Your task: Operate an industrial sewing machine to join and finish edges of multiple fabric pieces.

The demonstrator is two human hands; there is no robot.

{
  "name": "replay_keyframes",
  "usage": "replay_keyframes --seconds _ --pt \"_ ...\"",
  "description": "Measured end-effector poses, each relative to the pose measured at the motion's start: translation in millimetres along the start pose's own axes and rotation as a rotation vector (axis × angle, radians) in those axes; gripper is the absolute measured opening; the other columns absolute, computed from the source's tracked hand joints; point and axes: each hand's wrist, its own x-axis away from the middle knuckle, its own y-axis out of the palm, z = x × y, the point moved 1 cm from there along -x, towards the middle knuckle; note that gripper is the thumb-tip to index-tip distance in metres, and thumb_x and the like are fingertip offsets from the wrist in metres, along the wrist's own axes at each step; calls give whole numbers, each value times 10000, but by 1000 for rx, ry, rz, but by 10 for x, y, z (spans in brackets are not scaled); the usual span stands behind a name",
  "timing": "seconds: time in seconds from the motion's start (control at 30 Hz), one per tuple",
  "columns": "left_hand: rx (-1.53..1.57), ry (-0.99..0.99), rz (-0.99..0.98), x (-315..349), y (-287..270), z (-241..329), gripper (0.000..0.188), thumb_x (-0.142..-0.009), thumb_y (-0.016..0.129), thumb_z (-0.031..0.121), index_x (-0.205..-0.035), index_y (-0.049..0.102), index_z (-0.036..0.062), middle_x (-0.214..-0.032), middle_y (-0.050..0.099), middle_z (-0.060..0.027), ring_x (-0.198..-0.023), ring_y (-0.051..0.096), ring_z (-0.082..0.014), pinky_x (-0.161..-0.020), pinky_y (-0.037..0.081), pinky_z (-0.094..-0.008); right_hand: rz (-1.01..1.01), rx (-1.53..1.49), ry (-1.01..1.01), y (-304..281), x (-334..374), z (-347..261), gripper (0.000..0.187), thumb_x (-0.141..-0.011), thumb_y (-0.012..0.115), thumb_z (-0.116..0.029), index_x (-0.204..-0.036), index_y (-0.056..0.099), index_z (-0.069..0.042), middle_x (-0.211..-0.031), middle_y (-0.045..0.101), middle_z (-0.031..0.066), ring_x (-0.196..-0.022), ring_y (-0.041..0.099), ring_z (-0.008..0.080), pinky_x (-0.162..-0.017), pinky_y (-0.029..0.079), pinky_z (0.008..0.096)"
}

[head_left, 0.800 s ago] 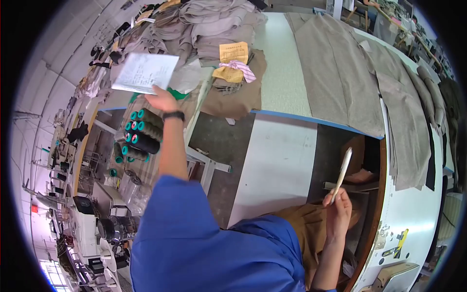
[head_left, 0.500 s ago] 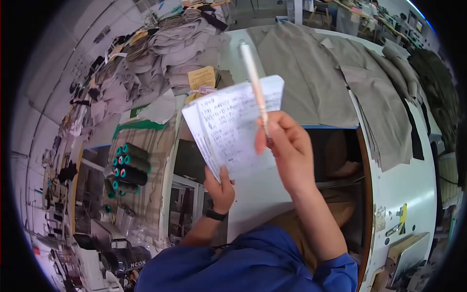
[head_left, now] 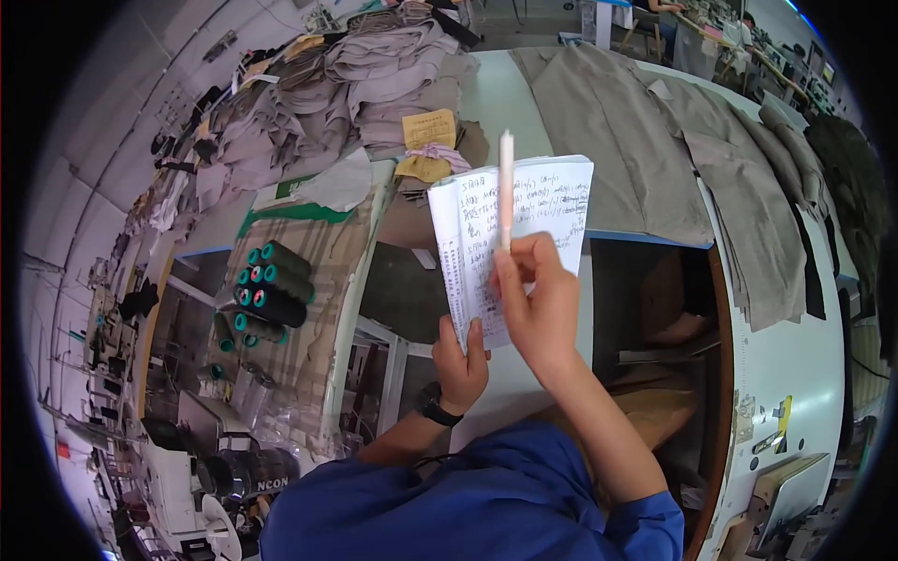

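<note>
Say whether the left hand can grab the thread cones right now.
Probably not: the left hand is gripping the notebook, so it would likely need freeing first. The thread cones themselves, on the checked cloth to its left, look uncovered.

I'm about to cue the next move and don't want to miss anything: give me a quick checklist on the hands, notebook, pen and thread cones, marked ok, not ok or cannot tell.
1. Left hand gripping the notebook at its lower end: ok.
2. Right hand holding the pen: ok.
3. Written page facing the person: ok.
4. Page fully uncovered: not ok; the right hand and pen block part of it.
5. Pen touching the page: cannot tell; its lower end is hidden.
6. Thread cones apart from both hands: ok, on the checked cloth.
</note>
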Motion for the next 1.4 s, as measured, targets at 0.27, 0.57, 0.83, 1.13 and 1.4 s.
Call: replay_keyframes --seconds 0.27,0.57,0.83,1.13,1.4 --pt "368 -220 387 -1124 -478 -592 169 -938 540 219 -1016 502 73 -723 545 -34 -542 472 -133 -477 397 -287 -363 117 57 289 531 320 188 -891 594 -157 -1002 526 -22 -616 595 119 -541 609 257 -515 464 339" --pt "68 -99 125 -1861 535 -1503 372 -905 564 261 -1170 417 45 -1077 436 -99 -871 451 -240 -703 397 -406 230 280 409 -1480 2410 338 165 -886 584 -205 -969 569 -64 -699 621 145 -659 622 312 -605 479 381" --pt "399 51 -698 -246 2030 397 474 -932 525 305 -1298 419 23 -1202 460 -103 -1037 473 -219 -836 398 -374 1765 835 534 -2673 4842 -1148 101 -892 542 -48 -942 615 -1 -782 635 41 -731 602 101 -675 488 255" --pt "834 929 -2220 2763 2399 2578 181 -840 584 20 -1018 580 -9 -951 612 -112 -854 589 -193 -763 462 -278 1710 1644 1022 -3063 5481 -1273 163 -828 604 -120 -958 615 -22 -920 590 133 -821 601 314 -743 480 378" --pt "1044 1144 -2277 3826 2321 2904 234 -833 628 75 -1047 592 -12 -1031 609 -121 -948 597 -260 -831 467 -339 1781 1443 873 -3408 5654 -1355 111 -796 636 -103 -857 614 -12 -834 577 127 -779 596 294 -704 470 378"
